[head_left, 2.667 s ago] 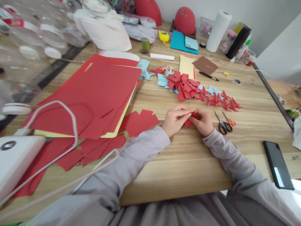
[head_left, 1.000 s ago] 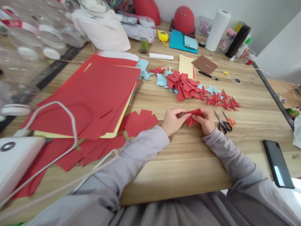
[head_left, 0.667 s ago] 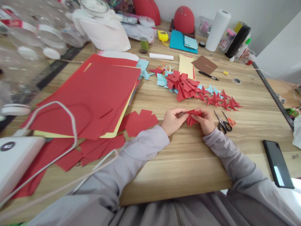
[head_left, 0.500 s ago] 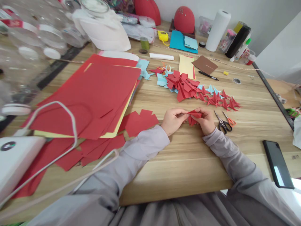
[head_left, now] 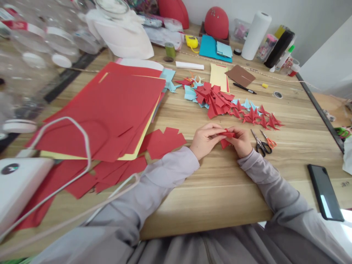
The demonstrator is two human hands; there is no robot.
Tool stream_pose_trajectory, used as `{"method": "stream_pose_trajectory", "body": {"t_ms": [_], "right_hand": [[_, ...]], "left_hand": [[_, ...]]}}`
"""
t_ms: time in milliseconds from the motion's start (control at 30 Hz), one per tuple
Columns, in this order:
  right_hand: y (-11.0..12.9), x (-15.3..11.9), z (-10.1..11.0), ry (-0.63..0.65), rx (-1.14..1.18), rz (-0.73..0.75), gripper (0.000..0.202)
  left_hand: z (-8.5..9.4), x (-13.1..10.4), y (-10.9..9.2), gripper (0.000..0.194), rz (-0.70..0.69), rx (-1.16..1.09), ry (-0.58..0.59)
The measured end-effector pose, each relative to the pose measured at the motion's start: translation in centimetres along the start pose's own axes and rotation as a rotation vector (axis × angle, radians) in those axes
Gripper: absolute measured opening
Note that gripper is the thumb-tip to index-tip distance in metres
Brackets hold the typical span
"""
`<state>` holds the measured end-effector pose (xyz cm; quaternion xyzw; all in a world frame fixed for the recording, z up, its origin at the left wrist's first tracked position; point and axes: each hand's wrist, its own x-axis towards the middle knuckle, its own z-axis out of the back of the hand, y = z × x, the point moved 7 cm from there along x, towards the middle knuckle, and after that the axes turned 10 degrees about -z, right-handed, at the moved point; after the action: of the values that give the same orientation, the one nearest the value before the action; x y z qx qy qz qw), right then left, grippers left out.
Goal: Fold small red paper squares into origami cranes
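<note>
A small folded red paper [head_left: 226, 141] is held between both hands above the wooden table [head_left: 209, 198]. My left hand [head_left: 206, 140] pinches its left side, fingers reaching over the top edge. On the right side, my right hand [head_left: 241, 140] grips it between thumb and fingers. The fingers cover part of the folds. Beyond the hands lies a pile of red folded paper pieces [head_left: 213, 99] with some light blue ones, and red pointed folded shapes [head_left: 250, 116] extend to its right.
Black scissors [head_left: 261, 144] and orange scissors [head_left: 269, 140] lie right of my right hand, a phone [head_left: 325, 190] farther right. Large red sheets [head_left: 115, 110] and cut red pieces [head_left: 165, 143] are at left, with a white cable [head_left: 85, 139] across them. Clear bottles [head_left: 35, 40] stand far left.
My left fingers have shifted slightly right and over the top of the red paper, which now shows less of its upper part. My right hand has barely moved.
</note>
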<state>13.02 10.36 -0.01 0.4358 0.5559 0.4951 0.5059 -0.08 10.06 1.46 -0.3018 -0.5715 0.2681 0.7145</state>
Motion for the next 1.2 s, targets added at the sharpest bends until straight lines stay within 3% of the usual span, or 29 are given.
{"method": "stream_pose_trajectory", "body": {"t_ms": [267,533,700,967,1200], "right_hand": [[0.2,-0.3,-0.9,0.12,-0.087,0.069,0.022],[0.0,-0.1,-1.0,0.112,-0.151,0.05,0.02],[-0.5,-0.1,-0.8,0.095,-0.082,0.023,0.017],[-0.3,-0.5,0.4,-0.154,-0.229,0.132,0.011],[1.4,-2.4,0.5,-0.46,-0.656,0.352,0.017]], "left_hand": [[-0.5,0.1,-0.3,0.016,-0.044,-0.051,0.094],[-0.1,0.3,-0.6,0.009,-0.028,-0.049,0.069],[0.2,0.5,-1.8,0.01,-0.103,0.046,0.023],[0.8,0.0,-3.9,0.013,-0.285,0.299,-0.105],[0.8,-0.5,-3.9,0.014,-0.243,0.352,-0.144]]}}
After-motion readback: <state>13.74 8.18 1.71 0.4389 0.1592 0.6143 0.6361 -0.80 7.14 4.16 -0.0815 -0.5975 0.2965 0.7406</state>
